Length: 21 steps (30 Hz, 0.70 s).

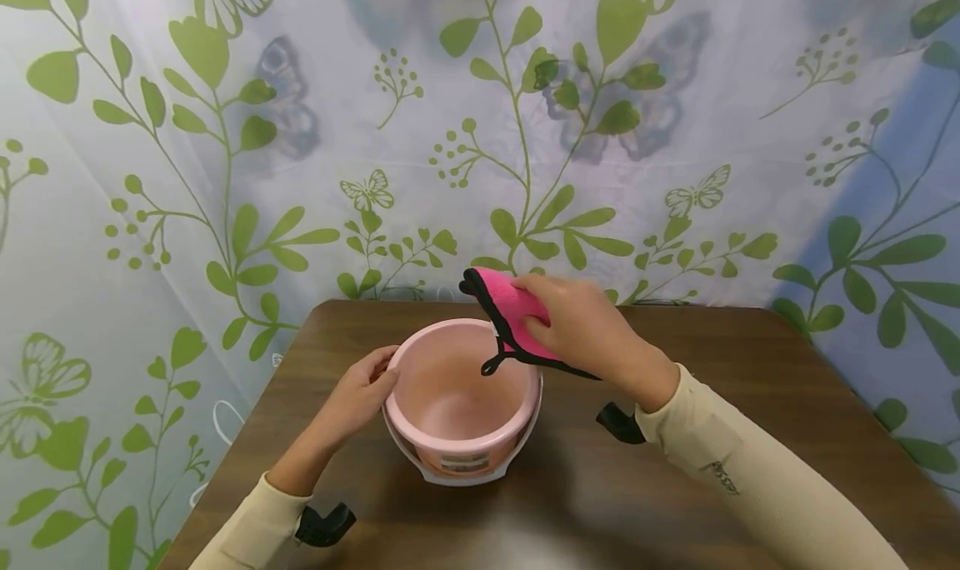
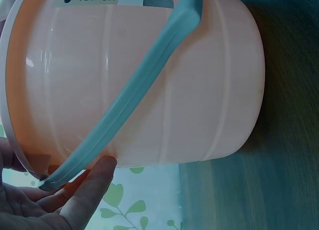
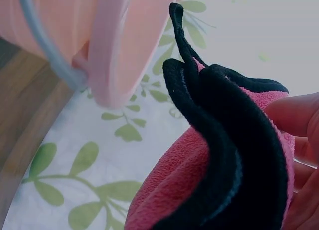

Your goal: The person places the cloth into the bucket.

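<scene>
Pink bucket (image 1: 450,399), upright near the far edge of the tabletop (image 1: 750,387), is gripped leftward by the left hand (image 1: 366,392), presumably for steadiness, while a pink cloth (image 1: 512,305), pinched by the right hand (image 1: 576,322), is held raised, presumably to clear the rim (image 1: 465,443).

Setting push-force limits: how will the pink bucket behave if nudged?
The bucket is probably light: its visible inside looks empty. Its glossy wall may feel slippery. The handle, slung down outside, might swing.
</scene>
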Each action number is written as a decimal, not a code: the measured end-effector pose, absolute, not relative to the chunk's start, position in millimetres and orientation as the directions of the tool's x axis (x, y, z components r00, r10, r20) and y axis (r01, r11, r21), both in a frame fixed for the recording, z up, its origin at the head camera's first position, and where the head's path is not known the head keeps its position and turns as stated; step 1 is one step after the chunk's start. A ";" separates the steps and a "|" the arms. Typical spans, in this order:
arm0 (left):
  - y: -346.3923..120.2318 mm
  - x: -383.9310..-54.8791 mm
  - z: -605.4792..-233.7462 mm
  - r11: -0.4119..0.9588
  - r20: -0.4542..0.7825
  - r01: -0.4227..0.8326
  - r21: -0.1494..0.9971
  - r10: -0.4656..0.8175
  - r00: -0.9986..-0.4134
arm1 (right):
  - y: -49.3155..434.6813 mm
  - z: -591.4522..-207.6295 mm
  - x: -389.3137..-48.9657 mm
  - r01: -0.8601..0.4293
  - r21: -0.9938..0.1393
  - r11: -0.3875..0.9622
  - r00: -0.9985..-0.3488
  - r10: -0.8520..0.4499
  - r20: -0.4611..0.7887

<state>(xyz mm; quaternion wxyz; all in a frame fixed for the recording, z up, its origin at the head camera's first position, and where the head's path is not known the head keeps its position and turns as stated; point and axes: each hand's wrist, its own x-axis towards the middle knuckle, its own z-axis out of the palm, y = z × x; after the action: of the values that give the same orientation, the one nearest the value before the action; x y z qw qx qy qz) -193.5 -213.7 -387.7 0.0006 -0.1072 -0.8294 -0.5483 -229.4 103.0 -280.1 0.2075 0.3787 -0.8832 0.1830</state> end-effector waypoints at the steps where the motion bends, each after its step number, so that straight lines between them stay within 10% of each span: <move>1: -212.4 -193.2 -387.9 0.375 0.121 0.179 0.909 0.173 -0.977 | 100.6 -280.8 -228.9 -0.750 -0.161 0.642 -0.621 -0.599 0.505; 21: -211.3 -192.2 -388.1 0.419 0.119 0.174 0.891 0.155 -0.981 | 44.1 -296.6 -216.5 -0.778 -0.168 0.606 -0.625 -0.717 0.309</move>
<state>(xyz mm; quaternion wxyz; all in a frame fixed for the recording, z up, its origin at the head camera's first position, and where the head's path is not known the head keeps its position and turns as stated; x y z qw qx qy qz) -192.2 -211.3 -388.1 0.0089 -0.0977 -0.8424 -0.5299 -216.5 44.1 -296.6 0.1056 0.4201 -0.8897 0.1440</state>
